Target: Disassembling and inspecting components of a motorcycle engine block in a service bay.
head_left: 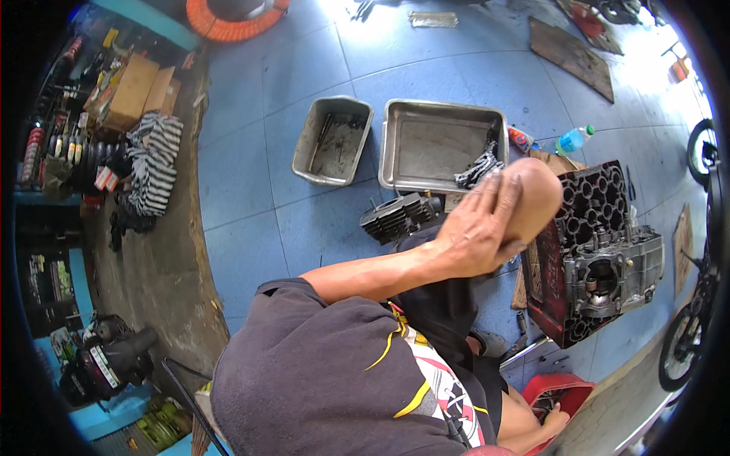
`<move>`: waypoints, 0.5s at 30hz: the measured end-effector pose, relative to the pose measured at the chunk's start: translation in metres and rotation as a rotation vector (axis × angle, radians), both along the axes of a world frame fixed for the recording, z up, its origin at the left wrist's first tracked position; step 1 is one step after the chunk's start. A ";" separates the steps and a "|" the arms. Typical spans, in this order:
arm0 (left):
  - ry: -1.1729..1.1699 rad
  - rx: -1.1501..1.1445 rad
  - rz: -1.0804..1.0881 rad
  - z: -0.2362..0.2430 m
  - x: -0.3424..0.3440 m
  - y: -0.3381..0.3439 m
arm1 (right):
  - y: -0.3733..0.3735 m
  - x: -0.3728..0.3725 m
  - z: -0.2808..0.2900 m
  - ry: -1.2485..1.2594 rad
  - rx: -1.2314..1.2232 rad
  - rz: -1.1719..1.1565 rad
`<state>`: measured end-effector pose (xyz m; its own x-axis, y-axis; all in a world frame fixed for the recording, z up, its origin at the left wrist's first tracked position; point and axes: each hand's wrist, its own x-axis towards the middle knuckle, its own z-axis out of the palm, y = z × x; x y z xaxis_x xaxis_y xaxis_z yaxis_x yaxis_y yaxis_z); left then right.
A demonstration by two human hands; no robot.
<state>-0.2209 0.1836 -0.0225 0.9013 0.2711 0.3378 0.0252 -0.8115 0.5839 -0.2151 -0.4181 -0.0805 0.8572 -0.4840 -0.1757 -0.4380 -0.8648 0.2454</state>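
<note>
My left hand (480, 228) lies over my bent knee (536, 194), fingers stretched out, with nothing held. Low on the right, my right hand (559, 420) reaches into a red basin (584, 390) with dark metal parts inside. Its fingers are mostly hidden, so what they hold, if anything, does not show. Beyond my knee, a grey metal engine case (616, 270) rests on an upturned red crate (549, 285) with a black, greasy lattice. A finned engine cylinder (399, 216) sits on the floor left of my knee.
A shallow metal tray (433, 148) holds a striped rag (480, 166); a deeper grey bin (333, 144) stands beside it. A bottle of blue-green liquid (574, 140) is near the crate. Wooden board (572, 57) and orange ring (236, 23) lie farther off. Motorcycle wheels (680, 349) line the right.
</note>
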 end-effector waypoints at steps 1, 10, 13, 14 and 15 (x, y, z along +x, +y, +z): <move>-0.033 0.004 -0.034 -0.003 0.001 -0.004 | -0.004 0.002 0.001 -0.004 0.005 0.017; -0.353 -0.213 -0.159 -0.020 0.001 0.005 | -0.012 0.029 0.020 -0.036 0.040 0.096; -0.466 -0.248 0.119 -0.035 -0.009 0.050 | -0.001 0.033 0.031 -0.109 0.076 -0.052; -0.381 -0.290 0.323 -0.054 -0.011 0.070 | 0.003 0.038 0.035 -0.184 0.132 -0.167; -0.109 -0.589 0.478 -0.044 -0.014 0.090 | -0.003 0.032 0.037 -0.193 0.108 -0.193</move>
